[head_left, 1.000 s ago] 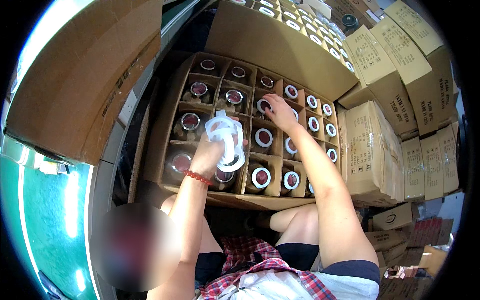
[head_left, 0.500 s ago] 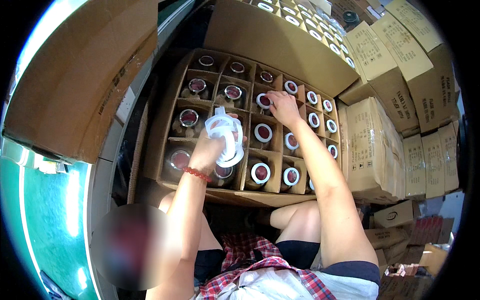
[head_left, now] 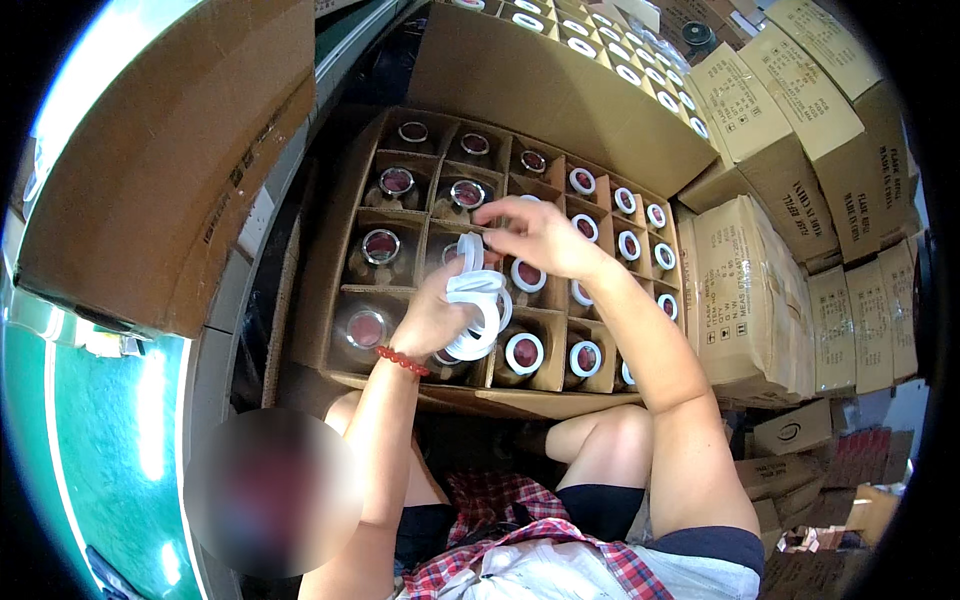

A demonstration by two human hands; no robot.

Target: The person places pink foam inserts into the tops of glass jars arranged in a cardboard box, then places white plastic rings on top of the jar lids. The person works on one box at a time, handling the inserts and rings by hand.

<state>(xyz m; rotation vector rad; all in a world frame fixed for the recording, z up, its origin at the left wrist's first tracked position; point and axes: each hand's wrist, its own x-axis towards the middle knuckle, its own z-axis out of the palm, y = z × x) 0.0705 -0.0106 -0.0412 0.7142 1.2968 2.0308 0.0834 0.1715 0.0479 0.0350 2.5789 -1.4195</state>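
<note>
Several white plastic rings (head_left: 482, 328) are bunched in my left hand (head_left: 432, 312), its fingers closed round them above the carton. My right hand (head_left: 545, 237) hovers just right of the rings, palm down. Its thumb and fingers are apart, reaching toward the top ring with nothing visible in them. Beneath both hands is a cardboard carton (head_left: 545, 403) split by dividers, a glass bottle in each visible cell. Bottles on the left, such as one bare-mouthed bottle (head_left: 380, 247), have no collar. On the right, bottles like this collared one (head_left: 523, 353) wear white rings. My hands hide some middle cells.
Behind the carton's raised flap (head_left: 560, 110) stands another divided carton (head_left: 628, 76) of white-ringed bottles. Closed cartons (head_left: 750, 300) are stacked along the right. A large brown carton (head_left: 160, 160) rises at the left, beside a green floor (head_left: 110, 430).
My right hand has left a ringed bottle and moved left toward the rings. My left hand has shifted slightly right and tilted its rings.
</note>
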